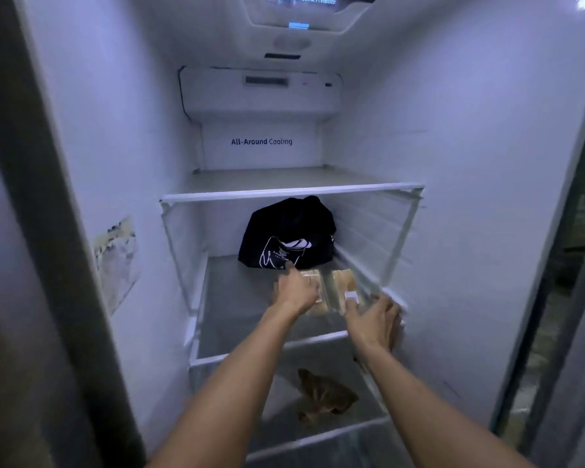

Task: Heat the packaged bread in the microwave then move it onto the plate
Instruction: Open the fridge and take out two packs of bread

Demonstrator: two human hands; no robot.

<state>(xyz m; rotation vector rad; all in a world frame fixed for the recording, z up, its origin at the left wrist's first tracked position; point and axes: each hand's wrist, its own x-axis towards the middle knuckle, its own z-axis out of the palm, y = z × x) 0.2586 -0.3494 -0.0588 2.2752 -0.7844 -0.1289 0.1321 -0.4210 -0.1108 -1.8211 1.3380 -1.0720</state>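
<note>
Reaching into an open refrigerator, a person stretches both arms toward the packaged bread [343, 288], which lies on the right side of a middle glass shelf [244, 298], just in front of a black bag [287, 234]. The left hand [299, 292] rests on the left end of the clear wrapper, one finger extended toward the bag; whether its other fingers grip the pack cannot be told through the motion blur. The right hand [375, 319] hovers at the pack's right end with fingers spread and loosely curved, apparently holding nothing yet. The step in hand appears to be lifting the bread out, and it would go best with both hands cupping the ends of the soft pack rather than squeezing its middle, then drawing it straight forward, clear of the shelf's front lip and the bag behind. A brown crumpled item [325, 393] lies on the shelf below, too indistinct to identify. The microwave and the plate are nowhere in view, the pack's label is unreadable, and blur smears the right hand and the shelf edge.
</note>
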